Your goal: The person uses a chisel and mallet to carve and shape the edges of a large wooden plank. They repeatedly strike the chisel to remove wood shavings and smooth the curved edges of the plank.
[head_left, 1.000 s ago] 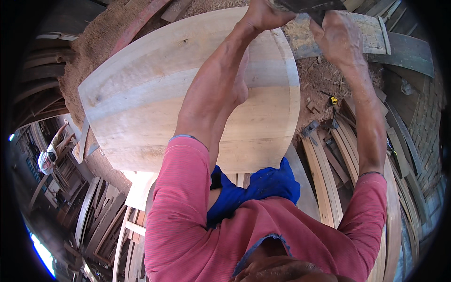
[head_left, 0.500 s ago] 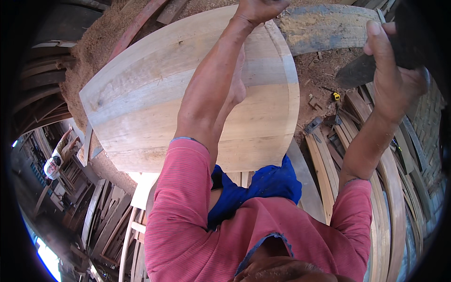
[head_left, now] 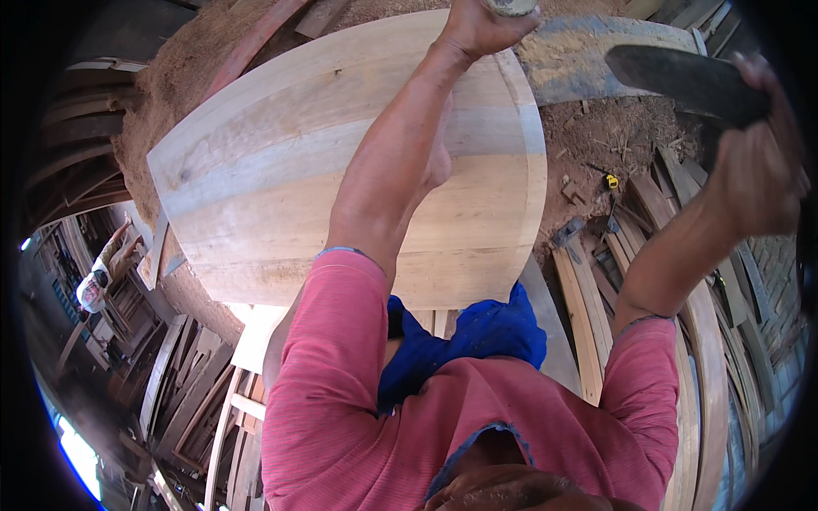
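At the top edge my left hand [head_left: 484, 32] is closed around a pale, round-ended thing [head_left: 512, 7], most of it out of view. Beneath that arm lies a broad panel of pale planks [head_left: 281, 204] with a curved outline. Off to the right, my right hand [head_left: 758, 175] is raised and blurred, its fingers wrapped round a dark, flat, paddle-shaped tool [head_left: 686, 81]. The tool's rounded end points left, above the ground beyond the panel. Part of a bare leg or foot [head_left: 437, 166] shows behind my left forearm, over the panel.
Long boards [head_left: 703, 375] lie along the right side, with a hand plane [head_left: 568, 232] near their far ends. A small yellow-and-black thing [head_left: 612, 181] rests on the dirt. Sawdust [head_left: 166, 102] is heaped at far left. Another person [head_left: 94, 288] is at left.
My right hand has moved outward to the right and turned, and the dark tool has swung up, its rounded end now higher. My left hand has shifted slightly right, showing the round-ended thing.
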Demonstrator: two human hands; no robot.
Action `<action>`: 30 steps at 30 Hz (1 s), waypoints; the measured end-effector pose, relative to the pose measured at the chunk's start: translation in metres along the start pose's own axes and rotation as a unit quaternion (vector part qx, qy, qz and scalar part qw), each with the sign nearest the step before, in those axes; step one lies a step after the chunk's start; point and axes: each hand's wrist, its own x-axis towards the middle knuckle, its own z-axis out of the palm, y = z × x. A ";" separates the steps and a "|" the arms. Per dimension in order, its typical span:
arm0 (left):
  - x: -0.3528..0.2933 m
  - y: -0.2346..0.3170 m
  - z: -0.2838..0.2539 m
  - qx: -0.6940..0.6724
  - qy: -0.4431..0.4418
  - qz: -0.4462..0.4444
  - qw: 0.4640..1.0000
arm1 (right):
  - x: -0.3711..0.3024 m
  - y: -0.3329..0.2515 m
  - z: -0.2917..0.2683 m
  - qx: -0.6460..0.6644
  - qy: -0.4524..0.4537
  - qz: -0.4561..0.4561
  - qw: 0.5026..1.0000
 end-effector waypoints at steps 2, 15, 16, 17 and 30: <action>-0.001 -0.006 0.003 0.010 -0.030 -0.013 0.999 | -0.015 0.019 0.025 -0.230 -0.168 0.080 0.955; 0.009 0.004 0.013 -0.075 0.121 0.002 0.990 | -0.058 0.002 0.036 -0.118 -0.089 0.240 0.959; 0.009 0.001 0.007 -0.083 0.108 -0.007 0.991 | -0.063 0.002 0.031 -0.096 -0.069 0.214 0.970; 0.009 -0.001 0.001 -0.091 0.095 -0.015 0.991 | -0.069 -0.004 0.034 -0.050 -0.017 0.223 0.973; 0.004 0.031 0.002 -0.012 0.041 -0.069 0.997 | -0.180 0.029 0.077 0.246 -0.084 0.169 0.951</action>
